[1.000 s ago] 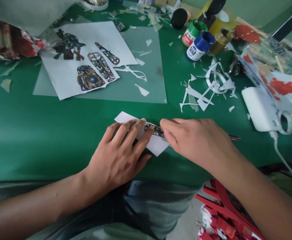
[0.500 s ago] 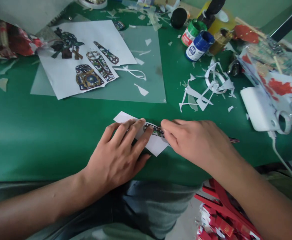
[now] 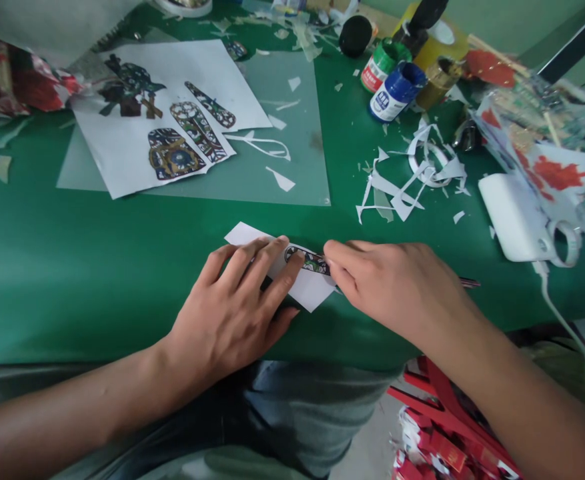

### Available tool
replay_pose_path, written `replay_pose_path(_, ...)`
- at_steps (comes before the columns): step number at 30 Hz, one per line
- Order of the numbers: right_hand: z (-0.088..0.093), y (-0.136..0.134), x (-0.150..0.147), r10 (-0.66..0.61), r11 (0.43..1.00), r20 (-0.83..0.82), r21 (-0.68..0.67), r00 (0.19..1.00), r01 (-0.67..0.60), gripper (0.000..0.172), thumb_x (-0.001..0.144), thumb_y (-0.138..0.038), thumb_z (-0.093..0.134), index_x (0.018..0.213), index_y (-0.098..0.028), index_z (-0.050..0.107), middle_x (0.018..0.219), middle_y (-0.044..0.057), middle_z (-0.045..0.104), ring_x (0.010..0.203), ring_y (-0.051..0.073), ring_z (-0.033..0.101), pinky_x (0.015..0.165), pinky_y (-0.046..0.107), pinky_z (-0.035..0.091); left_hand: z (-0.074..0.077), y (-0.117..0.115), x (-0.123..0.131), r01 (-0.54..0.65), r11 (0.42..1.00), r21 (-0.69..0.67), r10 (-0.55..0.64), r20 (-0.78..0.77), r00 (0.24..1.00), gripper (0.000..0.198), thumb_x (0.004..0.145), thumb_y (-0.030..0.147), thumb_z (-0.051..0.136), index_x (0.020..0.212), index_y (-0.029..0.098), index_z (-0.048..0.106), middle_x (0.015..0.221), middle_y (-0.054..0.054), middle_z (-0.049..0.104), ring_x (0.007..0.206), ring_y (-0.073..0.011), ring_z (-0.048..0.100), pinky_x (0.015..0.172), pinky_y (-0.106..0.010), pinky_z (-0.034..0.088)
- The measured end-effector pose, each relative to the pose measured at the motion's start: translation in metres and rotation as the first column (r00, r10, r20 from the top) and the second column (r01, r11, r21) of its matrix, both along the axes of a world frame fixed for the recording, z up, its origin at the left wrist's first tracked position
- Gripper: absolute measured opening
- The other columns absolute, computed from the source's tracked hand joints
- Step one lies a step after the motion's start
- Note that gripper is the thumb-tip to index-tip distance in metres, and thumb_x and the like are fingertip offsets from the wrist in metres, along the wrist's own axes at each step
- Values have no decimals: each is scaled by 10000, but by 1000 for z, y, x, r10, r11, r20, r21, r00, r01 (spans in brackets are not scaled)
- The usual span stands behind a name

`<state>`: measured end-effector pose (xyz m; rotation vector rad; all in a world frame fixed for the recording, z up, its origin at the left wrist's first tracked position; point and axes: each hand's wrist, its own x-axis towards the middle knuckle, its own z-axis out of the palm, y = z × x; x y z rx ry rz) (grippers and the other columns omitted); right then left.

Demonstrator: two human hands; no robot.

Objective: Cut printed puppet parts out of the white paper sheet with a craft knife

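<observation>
My left hand (image 3: 239,300) lies flat with fingers apart, pressing a small white paper piece (image 3: 312,292) onto the green table. A long patterned strip in dark, green and white colours (image 3: 315,261) is printed on this paper, and my index fingertip rests on its left end. At the strip's right end, my right hand (image 3: 397,277) is closed in a pinch. A slim, dark, pinkish-striped tool (image 3: 469,283) sticks out behind that hand. Its working tip is hidden under my fingers, so I cannot tell its exact kind.
A white sheet with colourful cut-out designs (image 3: 142,153) lies on a clear plastic sheet (image 3: 302,180). Blue (image 3: 397,92) and green (image 3: 379,67) paint jars stand at the back right. Paper scraps (image 3: 402,200) surround a tape ring. A white corded device (image 3: 515,220) lies right.
My right hand and the slim tool have shifted very slightly right relative to the table. My left hand keeps pressing the paper in the same place.
</observation>
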<state>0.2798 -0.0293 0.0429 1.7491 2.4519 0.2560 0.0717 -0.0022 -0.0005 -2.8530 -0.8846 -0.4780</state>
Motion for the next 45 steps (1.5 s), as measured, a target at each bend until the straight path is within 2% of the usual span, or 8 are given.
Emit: replay_pose_path(45,-4,-10,11,-1,999,5,39,1000,1,245,912,-207,374,673,-220,428,512,-55,289,477,113,51,463,264,74,-2,0,-1,16,1000,18,-17,12,1000,482,918,401,504,1322,140,537,1353,-147,570,1118,-325,570,866,-449,441)
